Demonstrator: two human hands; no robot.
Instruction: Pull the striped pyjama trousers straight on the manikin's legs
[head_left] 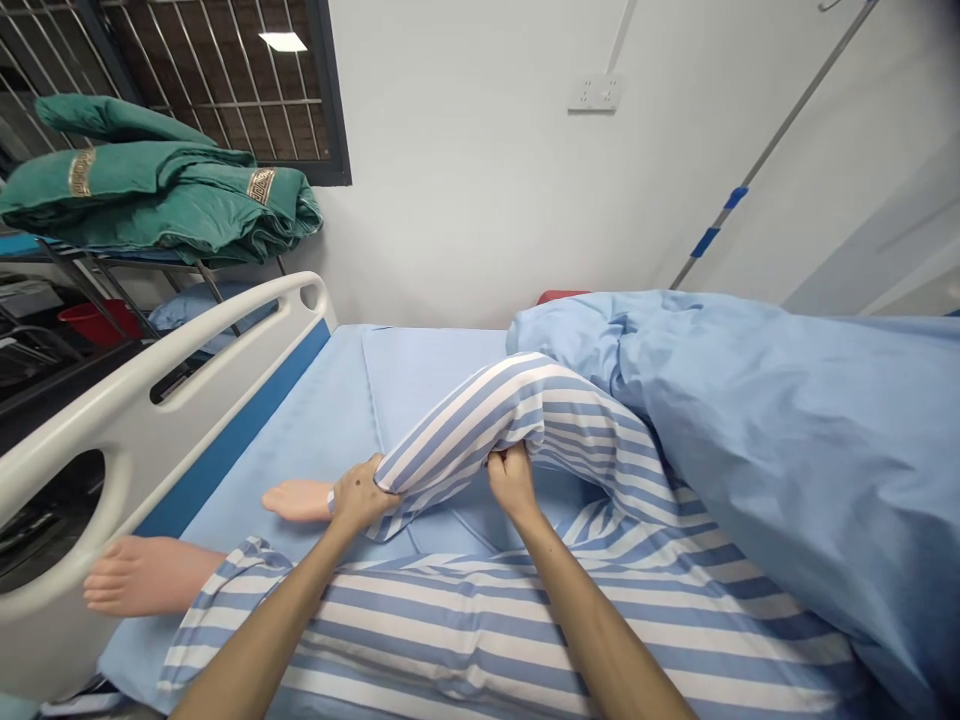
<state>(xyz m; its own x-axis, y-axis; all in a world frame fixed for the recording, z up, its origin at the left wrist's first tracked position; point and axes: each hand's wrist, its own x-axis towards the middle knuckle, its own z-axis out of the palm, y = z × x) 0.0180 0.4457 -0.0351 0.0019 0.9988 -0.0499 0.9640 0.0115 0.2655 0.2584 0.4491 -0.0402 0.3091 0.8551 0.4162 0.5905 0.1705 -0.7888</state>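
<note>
A figure in blue-and-white striped trousers lies on the bed; its smooth feet look like a manikin's. The far trouser leg (465, 410) is bent, with the knee raised off the sheet. My left hand (364, 495) is closed around the lower end of that leg, at the cuff just above the far foot (296, 500). Under the bent knee, my right hand (514, 480) is closed in a fist on the striped cloth. The near trouser leg (420, 610) lies straight beneath my forearms, and the near foot (154, 577) sticks out of its cuff.
A blue quilt (787, 400) is heaped over the figure's upper part at right. The white bed end board (225, 350) stands at left. Behind it, green padded bedding (172, 200) is piled on a rack. A metal pole (780, 140) leans across the upper right.
</note>
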